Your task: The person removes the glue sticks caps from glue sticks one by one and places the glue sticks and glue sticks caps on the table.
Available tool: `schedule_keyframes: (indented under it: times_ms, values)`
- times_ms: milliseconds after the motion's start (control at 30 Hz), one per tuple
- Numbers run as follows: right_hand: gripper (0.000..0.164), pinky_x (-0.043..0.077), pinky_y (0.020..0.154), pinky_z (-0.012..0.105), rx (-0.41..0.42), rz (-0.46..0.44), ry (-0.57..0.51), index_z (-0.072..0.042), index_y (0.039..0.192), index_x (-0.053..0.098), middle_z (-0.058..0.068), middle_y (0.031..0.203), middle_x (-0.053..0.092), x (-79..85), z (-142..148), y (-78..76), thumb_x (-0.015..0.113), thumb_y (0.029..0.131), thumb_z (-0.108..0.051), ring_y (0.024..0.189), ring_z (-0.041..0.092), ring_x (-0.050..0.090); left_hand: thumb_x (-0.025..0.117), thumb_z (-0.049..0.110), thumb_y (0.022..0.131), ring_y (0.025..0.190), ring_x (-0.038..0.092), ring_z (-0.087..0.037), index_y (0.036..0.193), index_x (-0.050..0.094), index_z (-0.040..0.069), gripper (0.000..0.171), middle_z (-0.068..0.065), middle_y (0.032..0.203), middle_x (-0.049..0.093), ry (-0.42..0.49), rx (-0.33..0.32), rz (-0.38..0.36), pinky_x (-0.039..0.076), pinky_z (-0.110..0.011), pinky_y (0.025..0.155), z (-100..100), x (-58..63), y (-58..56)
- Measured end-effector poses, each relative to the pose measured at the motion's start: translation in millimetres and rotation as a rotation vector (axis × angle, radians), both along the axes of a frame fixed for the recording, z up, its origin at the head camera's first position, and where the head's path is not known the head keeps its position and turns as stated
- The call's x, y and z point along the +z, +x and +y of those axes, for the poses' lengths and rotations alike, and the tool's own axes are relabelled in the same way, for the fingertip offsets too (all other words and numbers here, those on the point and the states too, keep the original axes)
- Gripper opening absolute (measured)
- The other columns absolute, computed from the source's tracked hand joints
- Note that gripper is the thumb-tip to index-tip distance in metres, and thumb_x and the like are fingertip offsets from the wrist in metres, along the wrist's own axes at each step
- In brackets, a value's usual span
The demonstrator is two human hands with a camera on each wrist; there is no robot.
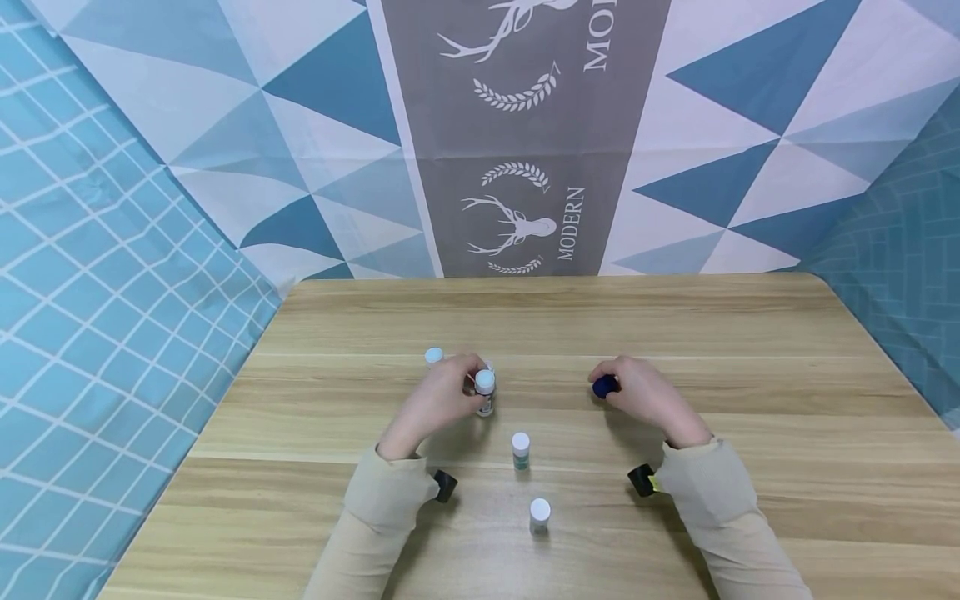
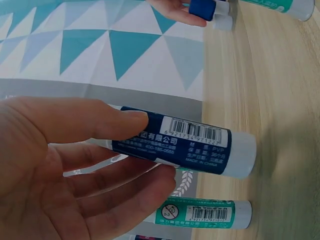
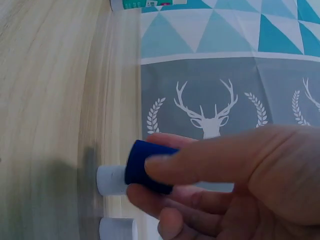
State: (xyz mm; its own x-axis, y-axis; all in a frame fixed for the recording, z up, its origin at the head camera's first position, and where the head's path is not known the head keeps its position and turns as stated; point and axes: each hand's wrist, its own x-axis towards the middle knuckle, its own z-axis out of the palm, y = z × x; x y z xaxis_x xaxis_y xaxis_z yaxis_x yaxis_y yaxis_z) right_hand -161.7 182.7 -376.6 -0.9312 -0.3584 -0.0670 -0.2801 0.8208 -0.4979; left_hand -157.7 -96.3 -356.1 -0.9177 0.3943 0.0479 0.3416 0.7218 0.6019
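My left hand (image 1: 442, 393) pinches an upright glue stick (image 2: 175, 142) with a dark blue label and white ends, thumb on one side, fingers on the other. A green-labelled glue stick (image 2: 195, 214) stands beside it in the left wrist view. My right hand (image 1: 643, 390) pinches a short dark blue cylinder (image 3: 145, 167), which looks like a cap, between thumb and fingers. Close by in the right wrist view are a white cylinder (image 3: 111, 180) and another white piece (image 3: 118, 229), both hidden in the head view. Whether the first joins the blue piece, I cannot tell.
On the wooden table (image 1: 360, 517), a green-labelled stick (image 1: 521, 452) and another white-capped stick (image 1: 539, 517) stand between my forearms. A white cap (image 1: 434, 356) shows beyond my left hand. Patterned cloth (image 1: 517, 125) hangs along the table's far edge.
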Motion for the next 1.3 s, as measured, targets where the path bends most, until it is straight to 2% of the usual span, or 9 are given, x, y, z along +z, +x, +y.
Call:
schedule_keyframes:
  times_ms: [100, 200, 400, 500, 767, 1067, 1300]
  values:
    - [0.031, 0.044, 0.086, 0.049, 0.007, -0.009, 0.022, -0.003, 0.104, 0.065, 0.02, 0.109, 0.061, -0.2, 0.6, 0.3, 0.054, 0.077, 0.008, 0.106, 0.037, 0.054, 0.07, 0.0, 0.07, 0.079, 0.061, -0.019, 0.09, 0.061, 0.006, 0.023, -0.005, 0.087, 0.063, -0.021, -0.011, 0.018, 0.049, -0.028, 0.071, 0.9, -0.8, 0.4]
    - [0.029, 0.046, 0.081, 0.045, -0.007, -0.023, 0.024, -0.002, 0.105, 0.063, 0.021, 0.107, 0.062, 1.2, 1.4, 1.1, 0.056, 0.078, 0.006, 0.098, 0.033, 0.057, 0.069, -0.002, 0.07, 0.079, 0.062, -0.02, 0.09, 0.061, 0.005, 0.023, -0.006, 0.087, 0.064, -0.03, -0.02, 0.02, 0.05, -0.028, 0.07, 1.2, -2.7, 0.3]
    - [0.017, 0.043, 0.066, 0.032, -0.031, -0.051, 0.017, -0.004, 0.093, 0.061, 0.012, 0.085, 0.063, 2.9, 1.7, 2.9, 0.063, 0.076, -0.002, 0.073, 0.02, 0.054, 0.067, -0.003, 0.071, 0.079, 0.062, -0.022, 0.092, 0.061, 0.004, 0.023, -0.007, 0.088, 0.064, -0.05, -0.021, 0.003, 0.05, -0.028, 0.069, 1.4, -4.4, 0.3]
    - [0.013, 0.041, 0.064, 0.03, -0.03, -0.066, 0.038, -0.005, 0.087, 0.061, 0.006, 0.078, 0.06, 2.4, 1.6, 3.6, 0.067, 0.075, -0.005, 0.069, 0.017, 0.05, 0.066, -0.003, 0.071, 0.079, 0.062, -0.022, 0.092, 0.061, 0.004, 0.023, -0.007, 0.088, 0.064, -0.056, -0.016, -0.007, 0.05, -0.029, 0.069, 2.2, -4.4, 0.6]
    - [0.019, 0.045, 0.068, 0.034, -0.068, -0.109, 0.099, 0.0, 0.09, 0.065, 0.008, 0.083, 0.062, 0.4, 1.2, 3.3, 0.07, 0.074, -0.008, 0.073, 0.019, 0.052, 0.065, -0.003, 0.072, 0.081, 0.062, -0.019, 0.09, 0.061, 0.005, 0.02, -0.006, 0.089, 0.064, -0.079, -0.02, -0.009, 0.05, -0.03, 0.072, 3.9, -4.7, 1.2]
    - [0.017, 0.041, 0.063, 0.03, -0.092, -0.091, 0.123, 0.0, 0.086, 0.064, 0.008, 0.082, 0.061, -0.8, 0.5, 3.1, 0.072, 0.072, -0.007, 0.068, 0.019, 0.047, 0.066, -0.003, 0.072, 0.078, 0.062, -0.021, 0.092, 0.062, 0.003, 0.021, -0.006, 0.087, 0.064, -0.078, -0.018, -0.004, 0.05, -0.029, 0.069, 4.7, -4.1, 0.9]
    - [0.018, 0.042, 0.062, 0.031, -0.109, -0.107, 0.131, 0.001, 0.086, 0.063, 0.009, 0.084, 0.062, -1.6, -1.0, 4.9, 0.072, 0.073, -0.007, 0.069, 0.02, 0.049, 0.065, -0.003, 0.073, 0.077, 0.062, -0.02, 0.095, 0.063, 0.003, 0.023, -0.007, 0.089, 0.065, -0.084, -0.005, 0.002, 0.05, -0.028, 0.067, 4.6, -4.2, 1.2]
